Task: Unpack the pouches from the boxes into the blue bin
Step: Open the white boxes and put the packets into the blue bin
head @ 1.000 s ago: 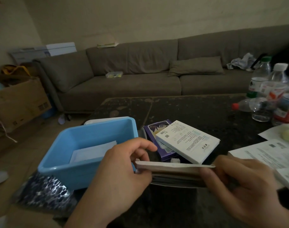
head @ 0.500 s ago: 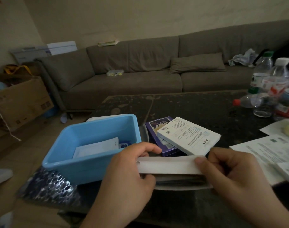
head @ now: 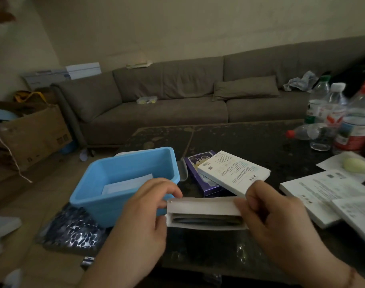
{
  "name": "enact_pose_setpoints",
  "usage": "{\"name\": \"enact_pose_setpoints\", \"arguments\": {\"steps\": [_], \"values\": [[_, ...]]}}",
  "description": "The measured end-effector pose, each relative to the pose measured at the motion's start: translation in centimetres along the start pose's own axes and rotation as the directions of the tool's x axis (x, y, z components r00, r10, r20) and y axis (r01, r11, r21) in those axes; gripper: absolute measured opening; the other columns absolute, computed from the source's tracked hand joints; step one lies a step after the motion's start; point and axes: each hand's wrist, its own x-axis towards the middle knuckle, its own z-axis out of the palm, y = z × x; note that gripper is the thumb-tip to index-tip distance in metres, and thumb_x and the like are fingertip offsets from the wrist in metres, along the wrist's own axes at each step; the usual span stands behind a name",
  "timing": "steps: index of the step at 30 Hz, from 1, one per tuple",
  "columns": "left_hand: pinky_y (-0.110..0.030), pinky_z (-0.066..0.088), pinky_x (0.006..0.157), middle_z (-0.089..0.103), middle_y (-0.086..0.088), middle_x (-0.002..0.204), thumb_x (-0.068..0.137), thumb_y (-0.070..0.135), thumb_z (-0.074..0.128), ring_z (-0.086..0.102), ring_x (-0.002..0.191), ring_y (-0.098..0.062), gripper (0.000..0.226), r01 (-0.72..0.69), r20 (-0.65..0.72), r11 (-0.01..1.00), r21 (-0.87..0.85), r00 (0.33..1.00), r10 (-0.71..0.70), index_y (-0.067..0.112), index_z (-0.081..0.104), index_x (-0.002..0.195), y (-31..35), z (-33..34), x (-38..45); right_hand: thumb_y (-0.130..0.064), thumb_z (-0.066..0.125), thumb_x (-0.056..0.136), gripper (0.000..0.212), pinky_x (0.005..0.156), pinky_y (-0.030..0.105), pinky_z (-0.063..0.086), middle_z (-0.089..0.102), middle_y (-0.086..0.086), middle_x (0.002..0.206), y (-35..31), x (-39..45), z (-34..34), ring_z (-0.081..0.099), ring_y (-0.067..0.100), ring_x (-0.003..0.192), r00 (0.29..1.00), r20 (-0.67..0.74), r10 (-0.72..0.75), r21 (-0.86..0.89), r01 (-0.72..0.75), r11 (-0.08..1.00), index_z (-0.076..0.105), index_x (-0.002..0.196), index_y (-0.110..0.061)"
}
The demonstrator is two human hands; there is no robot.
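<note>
Currently, white box [head: 204,213]: held above the bench edge, long axis left-to-right, flap lifted, dark pouches [head: 206,220] visible inside. Left hand [head: 142,221] grips its left end, right hand [head: 275,217] pinches the flap. Blue bin [head: 106,202]: just behind-left, nearest the left hand.

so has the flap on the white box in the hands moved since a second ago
Yes. The white cardboard box's flap has swung up, open, rising toward the stacked white box on the table; dark pouches now show inside.

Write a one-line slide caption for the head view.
Both hands hold an opened white box, dark pouches visible inside, beside the blue bin.
</note>
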Motion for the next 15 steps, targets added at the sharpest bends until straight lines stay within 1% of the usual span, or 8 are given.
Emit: {"name": "enact_pose_setpoints", "arguments": {"steps": [1, 3, 4, 6, 8, 11, 13, 15], "values": [[-0.008, 0.048, 0.09, 0.04, 0.039, 0.12, 0.082, 0.001, 0.07, 0.049, 0.11, 0.016, 0.056, -0.042, -0.073, 0.996, 0.072, 0.996, 0.048, 0.05, 0.05, 0.098, 0.3, 0.1, -0.4, -0.02, 0.067, 0.085, 0.036, 0.047, 0.009, 0.042, 0.06, -0.026, 0.081, -0.2, -0.1, 0.1, 0.059, -0.001, 0.06, 1.0, 0.021, 0.011, 0.007, -0.011, 1.0, 0.041, 0.067, -0.037], [-0.003, 0.039, 0.078, 0.045, 0.029, 0.113, 0.074, 0.013, 0.077, 0.047, 0.102, 0.008, 0.045, -0.122, -0.187, 0.963, 0.239, 0.968, 0.169, 0.044, 0.051, 0.094, 0.8, 0.5, -0.9, -0.019, 0.067, 0.086, 0.036, 0.047, 0.01, 0.042, 0.061, -0.025, 0.079, -0.6, -0.2, 0.2, 0.059, 0.0, 0.059, 0.999, 0.015, 0.028, 0.019, -0.029, 0.999, 0.041, 0.066, -0.034], [-0.004, 0.034, 0.074, 0.05, 0.023, 0.107, 0.071, 0.019, 0.077, 0.048, 0.093, 0.006, 0.037, -0.159, -0.2, 0.947, 0.28, 0.955, 0.219, 0.04, 0.056, 0.092, 1.1, 0.8, -1.2, -0.018, 0.068, 0.086, 0.038, 0.048, 0.01, 0.043, 0.061, -0.026, 0.079, -0.8, -0.2, 0.3, 0.059, 0.0, 0.06, 0.999, 0.009, 0.042, 0.023, -0.042, 0.999, 0.04, 0.064, -0.034], [-0.003, 0.03, 0.063, 0.059, 0.02, 0.085, 0.073, 0.03, 0.073, 0.044, 0.066, 0.01, 0.017, -0.221, -0.167, 0.934, 0.281, 0.947, 0.274, 0.035, 0.062, 0.084, 1.3, 1.6, -1.7, -0.017, 0.068, 0.086, 0.038, 0.049, 0.011, 0.045, 0.061, -0.028, 0.079, -1.1, -0.1, 0.4, 0.06, -0.001, 0.06, 0.997, 0.008, 0.071, 0.03, -0.071, 0.997, 0.04, 0.064, -0.032], [-0.001, 0.025, 0.054, 0.06, 0.021, 0.071, 0.078, 0.039, 0.07, 0.037, 0.051, 0.01, 0.007, -0.239, -0.121, 0.932, 0.273, 0.953, 0.279, 0.035, 0.064, 0.079, 0.9, 2.4, -2.0, -0.016, 0.069, 0.085, 0.038, 0.048, 0.01, 0.044, 0.062, -0.025, 0.073, -1.2, 0.1, 0.5, 0.06, 0.0, 0.058, 0.995, -0.013, 0.096, 0.045, -0.095, 0.994, 0.041, 0.064, -0.03], [0.0, 0.028, 0.054, 0.063, 0.02, 0.075, 0.084, 0.044, 0.061, 0.042, 0.057, 0.005, 0.018, -0.275, -0.127, 0.933, 0.233, 0.942, 0.309, 0.031, 0.067, 0.074, 0.4, 2.8, -2.0, -0.014, 0.07, 0.084, 0.034, 0.045, 0.01, 0.043, 0.059, -0.006, 0.054, -1.3, 0.4, 0.6, 0.059, -0.001, 0.051, 0.988, -0.037, 0.152, 0.08, -0.148, 0.986, 0.044, 0.064, -0.024], [0.002, 0.029, 0.055, 0.067, 0.02, 0.081, 0.085, 0.047, 0.057, 0.045, 0.059, 0.007, 0.023, -0.29, -0.142, 0.93, 0.223, 0.935, 0.326, 0.03, 0.07, 0.075, 0.4, 2.6, -1.9, -0.014, 0.07, 0.084, 0.033, 0.042, 0.011, 0.042, 0.059, -0.004, 0.052, -1.4, 0.5, 0.6, 0.058, 0.002, 0.046, 0.982, -0.054, 0.178, 0.114, -0.171, 0.979, 0.044, 0.064, -0.021], [0.004, 0.03, 0.06, 0.071, 0.019, 0.089, 0.084, 0.048, 0.055, 0.047, 0.062, 0.009, 0.026, -0.294, -0.143, 0.928, 0.227, 0.933, 0.33, 0.029, 0.074, 0.082, 0.3, 2.4, -1.8, -0.014, 0.069, 0.085, 0.033, 0.043, 0.011, 0.044, 0.058, -0.001, 0.051, -1.5, 0.6, 0.7, 0.059, 0.003, 0.046, 0.978, -0.055, 0.202, 0.139, -0.193, 0.971, 0.044, 0.064, -0.02]]}}
